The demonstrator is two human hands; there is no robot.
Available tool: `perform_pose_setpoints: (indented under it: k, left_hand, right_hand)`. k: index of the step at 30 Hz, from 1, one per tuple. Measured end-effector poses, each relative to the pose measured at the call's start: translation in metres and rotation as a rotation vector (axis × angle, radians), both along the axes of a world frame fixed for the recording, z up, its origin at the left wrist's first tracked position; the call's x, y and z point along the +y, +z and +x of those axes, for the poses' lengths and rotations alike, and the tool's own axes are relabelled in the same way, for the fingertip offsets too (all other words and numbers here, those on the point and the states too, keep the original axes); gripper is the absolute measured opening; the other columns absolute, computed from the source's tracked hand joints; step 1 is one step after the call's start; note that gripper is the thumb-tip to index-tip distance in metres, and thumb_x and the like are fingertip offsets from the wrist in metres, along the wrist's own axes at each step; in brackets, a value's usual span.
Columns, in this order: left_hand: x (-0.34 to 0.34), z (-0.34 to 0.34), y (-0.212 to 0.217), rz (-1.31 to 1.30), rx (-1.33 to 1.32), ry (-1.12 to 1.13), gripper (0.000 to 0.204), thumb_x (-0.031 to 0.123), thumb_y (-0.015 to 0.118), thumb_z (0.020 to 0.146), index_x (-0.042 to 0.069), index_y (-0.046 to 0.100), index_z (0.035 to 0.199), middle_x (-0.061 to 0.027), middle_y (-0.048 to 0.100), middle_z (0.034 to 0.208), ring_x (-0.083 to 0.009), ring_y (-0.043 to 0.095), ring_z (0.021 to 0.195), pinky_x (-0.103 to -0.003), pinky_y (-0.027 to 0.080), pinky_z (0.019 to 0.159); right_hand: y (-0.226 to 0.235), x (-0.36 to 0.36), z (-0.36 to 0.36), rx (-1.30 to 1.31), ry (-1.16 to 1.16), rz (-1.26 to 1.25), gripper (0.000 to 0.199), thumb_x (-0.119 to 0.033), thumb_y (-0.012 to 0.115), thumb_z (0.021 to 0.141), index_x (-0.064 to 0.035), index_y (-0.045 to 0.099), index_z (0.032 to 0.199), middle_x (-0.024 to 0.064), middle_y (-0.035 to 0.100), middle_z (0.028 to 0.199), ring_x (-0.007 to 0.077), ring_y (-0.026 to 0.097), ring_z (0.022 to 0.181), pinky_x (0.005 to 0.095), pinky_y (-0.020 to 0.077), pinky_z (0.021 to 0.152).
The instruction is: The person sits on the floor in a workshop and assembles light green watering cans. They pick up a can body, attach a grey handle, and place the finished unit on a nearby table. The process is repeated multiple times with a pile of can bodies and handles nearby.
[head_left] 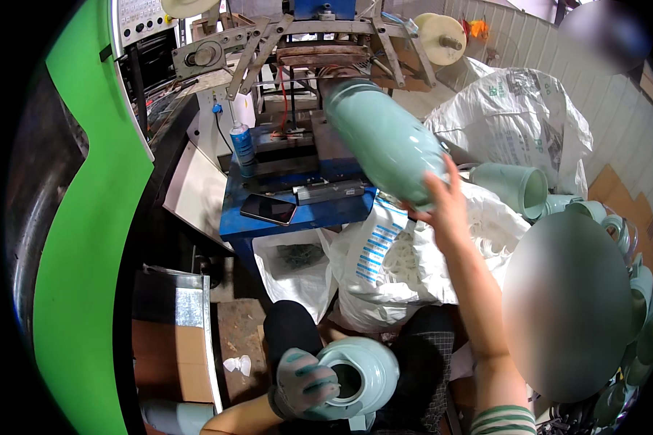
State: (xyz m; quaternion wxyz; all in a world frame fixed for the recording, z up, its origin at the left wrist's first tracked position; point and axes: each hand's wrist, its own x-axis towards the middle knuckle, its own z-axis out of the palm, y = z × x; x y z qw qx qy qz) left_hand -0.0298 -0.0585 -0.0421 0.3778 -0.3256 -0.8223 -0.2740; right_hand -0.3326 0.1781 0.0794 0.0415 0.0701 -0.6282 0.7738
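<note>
My right hand (pixel 442 196), bare, grips the lower end of a glossy pale green flask casing (pixel 384 138). It is raised and tilted, its far end up to the left in front of the machine, slightly blurred. Low in front of me, between my knees, sits a second pale green casing (pixel 381 366) with a round open mouth facing up. My left hand (pixel 308 380), in a grey-green glove, is closed on the left side of its neck, fingers at the rim of the opening. The thumb's exact place is hard to make out.
A blue machine table (pixel 268 226) ahead carries a phone (pixel 268 209) and a blue spray can (pixel 243 145). White sacks (pixel 384 290) stand before it, one with white rings. More green casings (pixel 511 188) lie at right. A green machine panel (pixel 80 290) is at left.
</note>
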Motion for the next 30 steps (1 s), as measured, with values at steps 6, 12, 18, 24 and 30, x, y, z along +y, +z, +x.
perform_pose_setpoints:
  k: [6,12,18,24,30]
  left_hand:
    - [0.000,-0.016,-0.004,0.128,-0.115,-0.114,0.025,0.035,0.076,0.076,0.029,0.065,0.098,0.0033,0.066,0.107,-0.0274,0.061,0.096,-0.046,0.049,0.069]
    - [0.024,-0.049,0.000,0.234,0.086,-0.186,0.031,0.040,0.080,0.072,0.015,0.062,0.077,-0.0089,0.065,0.082,-0.0307,0.060,0.073,-0.045,0.042,0.071]
    - [0.046,-0.054,0.050,-0.260,-0.211,-0.235,0.040,0.030,0.085,0.062,0.015,0.054,0.083,-0.0090,0.053,0.085,-0.0407,0.052,0.081,-0.051,0.039,0.069]
    - [0.080,-0.048,0.018,-0.342,-0.102,-0.481,0.046,0.049,0.076,0.079,0.015,0.054,0.102,-0.0090,0.053,0.096,-0.0338,0.051,0.085,-0.048,0.039,0.071]
    - [0.142,-0.046,0.059,-0.333,-0.226,-0.538,0.026,0.024,0.086,0.071,0.013,0.065,0.082,-0.0060,0.064,0.085,-0.0347,0.054,0.074,-0.049,0.042,0.067]
  right_hand:
    - [0.017,-0.098,-0.148,-0.228,0.010,-0.358,0.084,-0.028,0.067,0.094,-0.0220,0.018,0.162,0.0232,0.039,0.152,0.0454,0.064,0.112,0.0494,0.0638,0.078]
    - [-0.019,-0.078,-0.139,-0.326,0.112,-0.365,0.073,-0.052,0.055,0.104,-0.0015,0.036,0.152,0.0260,0.054,0.138,0.0385,0.071,0.102,0.0441,0.0649,0.072]
    - [-0.113,0.045,0.081,0.265,0.013,0.052,0.079,-0.019,0.073,0.096,-0.0057,0.025,0.158,0.0207,0.043,0.145,0.0195,0.065,0.102,0.0344,0.0529,0.090]
    - [-0.186,0.326,0.348,-0.087,-1.265,0.966,0.036,-0.003,0.072,0.084,-0.0022,0.059,0.117,0.0129,0.060,0.106,0.0274,0.061,0.096,0.0406,0.0517,0.086]
    - [-0.163,0.411,0.521,-0.782,-1.512,1.870,0.031,-0.017,0.075,0.085,-0.0062,0.060,0.110,0.0159,0.063,0.107,0.0351,0.065,0.097,0.0483,0.0531,0.082]
